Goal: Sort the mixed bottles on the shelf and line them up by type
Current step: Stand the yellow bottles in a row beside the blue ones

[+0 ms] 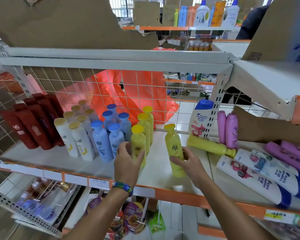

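Yellow bottle (173, 144): smooth glossy plastic cylinder, narrow neck, flared cap, black characters on front. Upright, front centre of white shelf (159, 172). Right hand (189, 163) enters from 5 o'clock, fingers curled round its lower body. At 9 o'clock, row of matching bottles (143, 125); left hand (126, 161) clasps the front one. At 3 o'clock, fallen yellow bottle (208, 146) below upright white "head & shoulders" bottle (200, 118).

A woven blue, green and yellow wristband (123, 187) with lettering circles the wrist under the left hand (128, 163); no sleeves show.
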A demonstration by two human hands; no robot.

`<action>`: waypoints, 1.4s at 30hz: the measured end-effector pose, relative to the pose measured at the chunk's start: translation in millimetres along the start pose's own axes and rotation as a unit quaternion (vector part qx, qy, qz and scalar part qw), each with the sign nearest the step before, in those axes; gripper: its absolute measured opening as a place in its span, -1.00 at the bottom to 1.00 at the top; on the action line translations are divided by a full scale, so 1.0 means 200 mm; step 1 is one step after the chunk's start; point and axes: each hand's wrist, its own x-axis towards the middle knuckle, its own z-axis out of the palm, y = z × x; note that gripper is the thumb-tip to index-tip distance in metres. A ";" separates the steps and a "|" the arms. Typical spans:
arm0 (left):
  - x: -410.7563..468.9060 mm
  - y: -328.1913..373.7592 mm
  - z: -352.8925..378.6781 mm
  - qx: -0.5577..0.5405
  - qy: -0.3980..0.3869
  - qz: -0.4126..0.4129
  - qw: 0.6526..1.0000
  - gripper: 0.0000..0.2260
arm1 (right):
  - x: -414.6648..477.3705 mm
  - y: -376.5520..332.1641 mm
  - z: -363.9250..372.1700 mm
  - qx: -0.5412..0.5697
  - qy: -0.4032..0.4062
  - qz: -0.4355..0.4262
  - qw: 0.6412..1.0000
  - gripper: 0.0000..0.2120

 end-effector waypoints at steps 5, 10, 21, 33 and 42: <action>-0.05 0.02 0.00 0.057 -0.111 0.059 0.990 -0.84 | 0.06 0.00 -0.01 -0.026 0.025 -0.037 0.999 -0.63; -0.07 0.01 0.02 0.074 -0.207 0.078 0.972 -0.84 | 0.18 -0.01 0.02 -0.030 0.055 -0.052 0.997 -0.60; -0.10 -0.02 -0.01 0.074 -0.239 0.077 0.965 -0.86 | 0.36 0.00 0.17 -0.108 0.034 -0.071 0.991 -0.58; -0.13 -0.01 -0.02 0.061 -0.212 0.082 0.972 -0.90 | 0.38 0.00 0.24 -0.102 0.021 -0.043 0.994 -0.57; -0.14 -0.01 0.05 0.070 -0.254 0.109 0.958 -0.87 | 0.23 -0.02 0.11 -0.139 0.064 -0.001 0.988 -0.19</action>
